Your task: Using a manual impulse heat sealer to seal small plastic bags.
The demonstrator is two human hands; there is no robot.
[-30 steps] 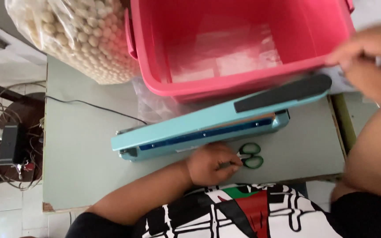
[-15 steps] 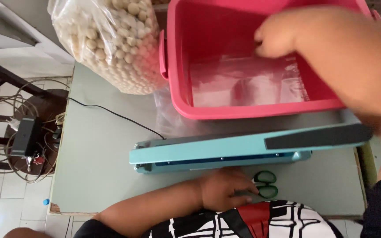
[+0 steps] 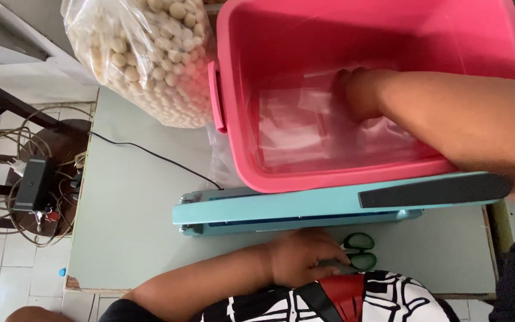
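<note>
Right hand [image 3: 359, 95] is down inside the pink tub [image 3: 227, 149], fingers curled onto the clear plastic bags [image 3: 293, 128] at its bottom. Left hand [image 3: 302, 256] rests on the green-handled scissors [image 3: 359, 250], fingers closed over them at the near table edge. A teal heat sealer [image 3: 281, 209] lies between them; a big clear bag of pale balls [image 3: 144, 59] sits far left.
</note>
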